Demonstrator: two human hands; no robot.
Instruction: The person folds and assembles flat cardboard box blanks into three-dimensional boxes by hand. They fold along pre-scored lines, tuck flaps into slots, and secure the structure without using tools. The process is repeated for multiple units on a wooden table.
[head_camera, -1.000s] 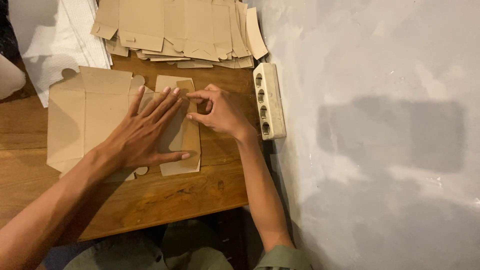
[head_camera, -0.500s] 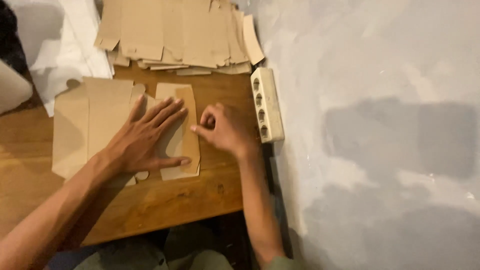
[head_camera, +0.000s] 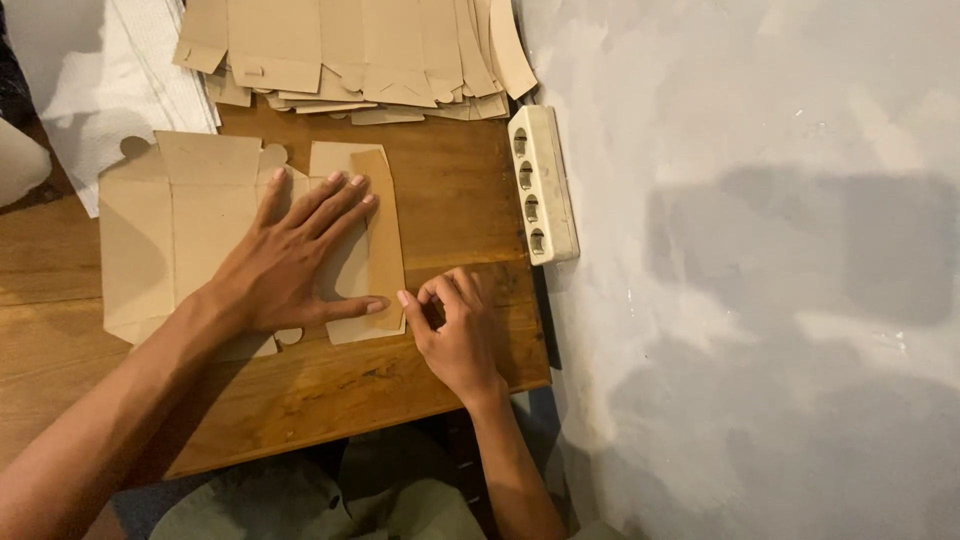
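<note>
A: Which way does the flat cardboard box blank (head_camera: 180, 235) lie?

B: Its long side runs left to right on the wooden table (head_camera: 440, 200). One folded flap at its right end runs away from the person.

A: What material and shape?

B: Plain brown cardboard, matte, with straight creases and small rounded tabs. The table is glossy brown wood.

A: And the hands?

B: The left hand (head_camera: 290, 265) is open, fingers spread, pressing flat on the blank near the flap. The right hand (head_camera: 455, 335) rests on the table with fingers curled; its fingertip touches the flap's lower right corner. It grips nothing.

A: Other things?

B: A stack of cardboard blanks (head_camera: 350, 50) at the far edge, and a cream power strip (head_camera: 542, 185) at the table's right edge.
</note>
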